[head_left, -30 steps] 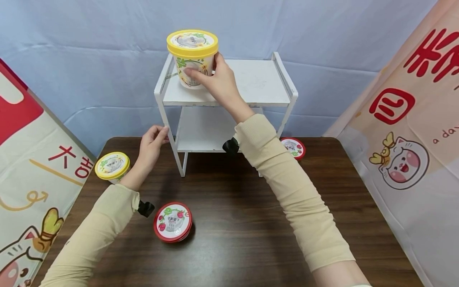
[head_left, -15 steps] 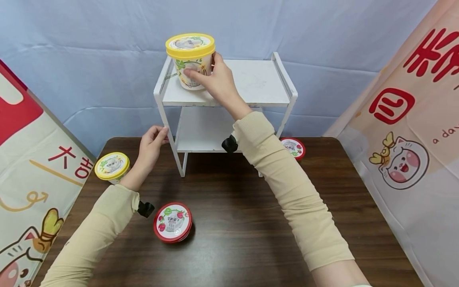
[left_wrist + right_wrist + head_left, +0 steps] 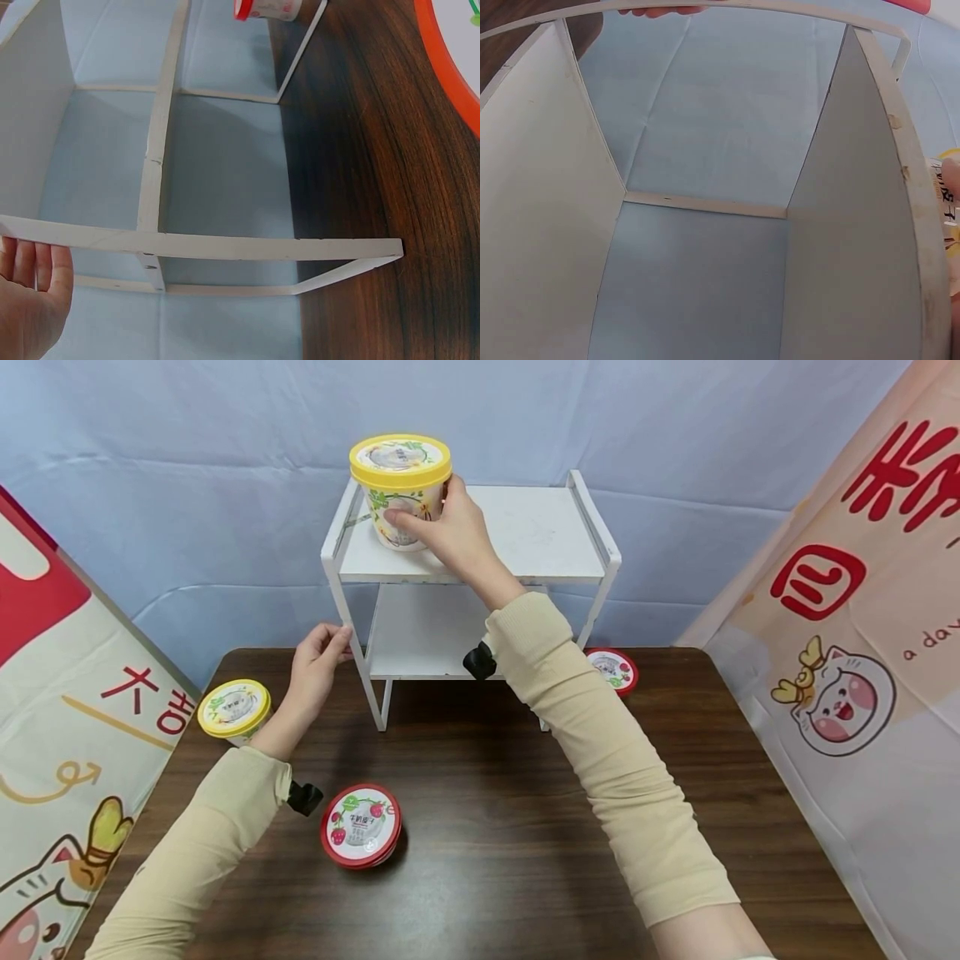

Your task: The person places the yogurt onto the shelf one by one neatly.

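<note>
On the left part of the white two-tier rack's top shelf (image 3: 525, 527) stands a tub with a yellow lid (image 3: 401, 497), upright. My right hand (image 3: 457, 535) holds it from the right, thumb across its front and fingers behind. Whether its base fully touches the shelf is hard to tell. My left hand (image 3: 315, 664) grips the rack's front left leg (image 3: 352, 647) below the top shelf. In the left wrist view, fingertips (image 3: 45, 262) lie against that white bar. The right wrist view shows only a sliver of the held tub (image 3: 945, 191) at its right edge.
A second yellow-lidded tub (image 3: 234, 708) stands at the table's left, beside the left forearm. A red-lidded tub (image 3: 362, 825) is at the front; another red-lidded tub (image 3: 615, 670) sits right of the rack, partly behind the right sleeve. The lower shelf (image 3: 427, 635) lies beneath.
My right hand has lowered the yellow-lidded tub slightly, and its lid, tilted before, now looks level. The left hand keeps its grip on the rack's leg.
</note>
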### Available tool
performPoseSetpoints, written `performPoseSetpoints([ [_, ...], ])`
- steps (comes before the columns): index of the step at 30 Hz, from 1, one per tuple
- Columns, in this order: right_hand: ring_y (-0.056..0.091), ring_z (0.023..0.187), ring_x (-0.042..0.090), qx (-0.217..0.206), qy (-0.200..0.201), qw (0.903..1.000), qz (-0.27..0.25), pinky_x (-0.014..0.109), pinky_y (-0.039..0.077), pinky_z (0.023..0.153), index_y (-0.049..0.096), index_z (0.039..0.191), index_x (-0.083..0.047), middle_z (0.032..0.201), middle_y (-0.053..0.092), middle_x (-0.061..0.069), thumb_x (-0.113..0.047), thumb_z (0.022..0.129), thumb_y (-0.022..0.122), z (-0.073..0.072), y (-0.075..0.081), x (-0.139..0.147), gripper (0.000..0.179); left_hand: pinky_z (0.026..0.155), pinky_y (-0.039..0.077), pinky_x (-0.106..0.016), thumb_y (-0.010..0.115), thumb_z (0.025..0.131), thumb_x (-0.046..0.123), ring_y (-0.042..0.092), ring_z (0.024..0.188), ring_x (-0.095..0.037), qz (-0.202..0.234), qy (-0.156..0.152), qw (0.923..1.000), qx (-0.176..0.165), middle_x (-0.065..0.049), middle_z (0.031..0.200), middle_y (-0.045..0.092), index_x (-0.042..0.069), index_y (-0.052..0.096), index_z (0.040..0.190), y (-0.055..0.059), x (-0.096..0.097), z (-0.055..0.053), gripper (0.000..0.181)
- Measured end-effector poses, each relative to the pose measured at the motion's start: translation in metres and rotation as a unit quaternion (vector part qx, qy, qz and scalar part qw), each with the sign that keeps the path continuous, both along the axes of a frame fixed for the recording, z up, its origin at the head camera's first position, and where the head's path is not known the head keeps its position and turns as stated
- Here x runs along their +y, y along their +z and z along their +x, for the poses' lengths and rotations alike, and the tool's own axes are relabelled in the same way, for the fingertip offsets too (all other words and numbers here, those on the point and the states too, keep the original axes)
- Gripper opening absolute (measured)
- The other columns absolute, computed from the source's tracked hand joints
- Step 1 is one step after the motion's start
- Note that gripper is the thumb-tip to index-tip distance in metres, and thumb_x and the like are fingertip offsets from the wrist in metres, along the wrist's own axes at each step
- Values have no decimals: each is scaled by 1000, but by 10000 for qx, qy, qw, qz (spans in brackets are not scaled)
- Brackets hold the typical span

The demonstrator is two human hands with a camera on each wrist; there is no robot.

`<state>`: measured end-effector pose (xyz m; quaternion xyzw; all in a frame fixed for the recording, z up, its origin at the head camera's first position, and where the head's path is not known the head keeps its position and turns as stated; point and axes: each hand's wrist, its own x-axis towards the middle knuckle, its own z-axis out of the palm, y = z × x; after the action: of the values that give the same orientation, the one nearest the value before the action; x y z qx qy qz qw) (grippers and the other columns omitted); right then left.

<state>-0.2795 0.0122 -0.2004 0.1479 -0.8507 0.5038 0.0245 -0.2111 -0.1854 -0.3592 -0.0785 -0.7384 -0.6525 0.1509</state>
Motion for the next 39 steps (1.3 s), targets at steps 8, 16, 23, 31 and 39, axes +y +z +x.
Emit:
performPoseSetpoints([
  [8,38,120,7,-13,31,9999,161,18,33,99,23,139,-10,135,40,1,-41,77,69,0,-1,-1,83,73,48,-15,45,96,16,52,77,-6,-13,3,10000,-13,4,81,53,-8,50,93,-1,0,0,25],
  [16,39,121,8,-19,158,9997,189,20,36,97,21,140,-12,135,39,1,-40,77,70,3,0,3,85,73,48,-16,46,96,16,53,77,-6,32,42,10000,-20,4,81,53,-2,51,90,-3,0,-2,19],
  [23,35,125,11,172,74,9992,355,23,36,98,18,143,-12,139,36,2,-42,78,68,10,-1,13,88,73,48,-15,46,96,16,53,78,-6,24,10,10000,-30,5,82,53,-8,50,94,-1,1,0,24],
  [31,35,127,14,281,68,9977,613,22,33,100,16,144,-11,142,33,3,-46,79,66,23,4,27,90,74,48,-16,46,96,16,53,78,-6,47,-48,10000,-32,5,81,53,-3,51,92,-1,1,-1,20],
  [39,39,124,14,773,179,9924,937,19,33,99,22,143,-9,139,37,4,-43,81,64,39,4,36,82,74,48,-16,48,95,18,54,79,-6,-4,-2,10000,69,4,82,54,4,53,89,-3,-1,-2,16],
])
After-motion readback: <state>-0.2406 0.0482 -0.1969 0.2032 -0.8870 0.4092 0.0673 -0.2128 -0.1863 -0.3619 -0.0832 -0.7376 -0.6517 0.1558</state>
